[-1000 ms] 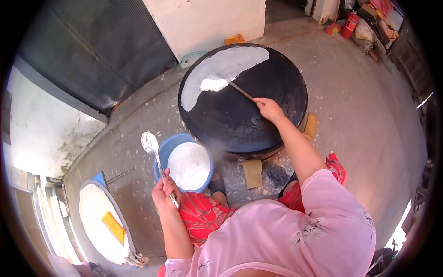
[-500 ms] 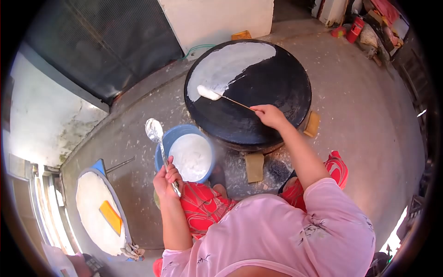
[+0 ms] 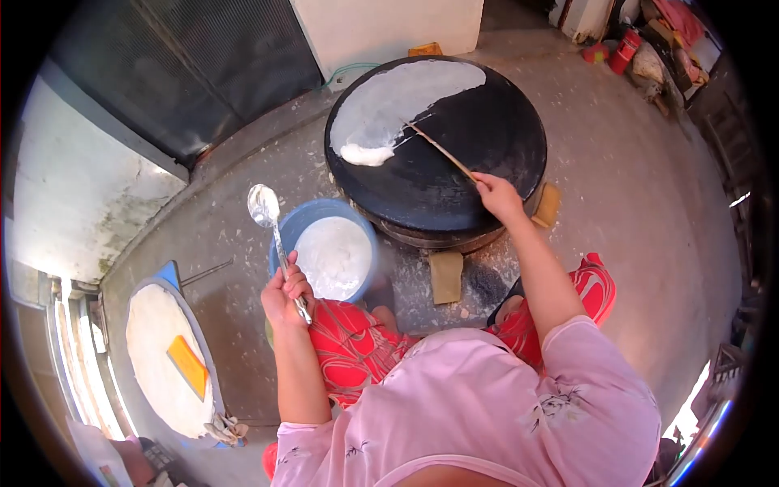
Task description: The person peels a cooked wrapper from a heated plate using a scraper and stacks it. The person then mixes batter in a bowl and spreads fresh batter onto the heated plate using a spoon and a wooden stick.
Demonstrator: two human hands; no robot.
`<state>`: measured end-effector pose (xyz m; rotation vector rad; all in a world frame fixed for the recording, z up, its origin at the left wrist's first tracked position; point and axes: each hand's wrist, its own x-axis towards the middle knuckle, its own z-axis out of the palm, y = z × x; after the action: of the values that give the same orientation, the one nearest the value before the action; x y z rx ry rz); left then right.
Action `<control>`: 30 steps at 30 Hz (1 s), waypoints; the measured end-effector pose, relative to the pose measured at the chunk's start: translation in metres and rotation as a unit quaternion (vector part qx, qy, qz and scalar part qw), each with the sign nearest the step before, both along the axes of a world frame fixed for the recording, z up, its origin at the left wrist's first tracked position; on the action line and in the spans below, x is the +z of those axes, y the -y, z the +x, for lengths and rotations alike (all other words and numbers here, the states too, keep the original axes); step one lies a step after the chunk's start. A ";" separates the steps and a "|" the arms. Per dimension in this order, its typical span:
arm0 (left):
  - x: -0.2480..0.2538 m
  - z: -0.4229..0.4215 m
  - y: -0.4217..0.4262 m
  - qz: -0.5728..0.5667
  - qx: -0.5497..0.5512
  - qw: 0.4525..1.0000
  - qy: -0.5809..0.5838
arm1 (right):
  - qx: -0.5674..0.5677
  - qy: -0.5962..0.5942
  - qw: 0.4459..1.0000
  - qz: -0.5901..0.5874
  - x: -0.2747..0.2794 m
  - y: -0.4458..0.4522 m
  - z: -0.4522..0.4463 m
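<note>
My left hand [image 3: 286, 294] is closed around the handle of a large metal spoon [image 3: 264, 206], its bowl upward and coated with white batter. Below and beside the spoon stands a blue bucket [image 3: 311, 213] holding thick white batter [image 3: 334, 258]. My right hand [image 3: 499, 196] grips a thin wooden batter spreader [image 3: 445, 152] over the round black griddle [image 3: 495, 138]. The spreader's far end is at the inner edge of a thin white batter sheet [image 3: 389, 97], which covers the griddle's far left part. A thick clump of batter [image 3: 367, 154] lies at the sheet's near edge.
On the left lies a round white stack [image 3: 158, 341] with an orange block [image 3: 188, 365] on top. Yellowish blocks [image 3: 446, 276] sit around the griddle's base. A red cylinder [image 3: 624, 52] and clutter are at the far right. White flecks dot the floor.
My right hand has moved right, and the spreader's end has left the batter clump for the sheet's inner edge. My left hand still holds the spoon. The view has shifted slightly.
</note>
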<state>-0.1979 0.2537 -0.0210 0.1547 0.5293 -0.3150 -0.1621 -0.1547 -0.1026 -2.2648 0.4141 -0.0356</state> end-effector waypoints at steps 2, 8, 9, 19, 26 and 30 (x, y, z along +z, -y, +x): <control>-0.001 0.002 -0.002 0.005 0.003 1.000 0.008 | 0.024 0.055 0.998 0.027 -0.017 -0.019 -0.003; -0.014 0.005 -0.013 -0.001 -0.009 1.000 0.017 | 0.048 -0.092 0.995 0.008 0.029 -0.068 -0.078; -0.015 0.006 -0.014 -0.003 -0.010 1.000 0.017 | 0.082 -0.091 0.992 -0.012 0.026 -0.068 -0.098; -0.017 0.009 -0.023 0.007 -0.021 1.000 0.005 | 0.072 0.105 0.976 -0.176 -0.018 -0.165 -0.041; -0.017 0.005 -0.028 -0.011 -0.009 1.000 0.009 | 0.139 -0.038 0.963 -0.227 -0.026 -0.242 0.028; -0.020 0.000 -0.036 0.004 -0.001 1.000 0.026 | 0.071 -0.050 0.987 -0.134 0.003 -0.223 -0.053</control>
<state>-0.1975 0.2897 -0.0415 0.1700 0.4795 -0.3092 -0.2153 0.0679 -0.1000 -2.5633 0.3144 0.1026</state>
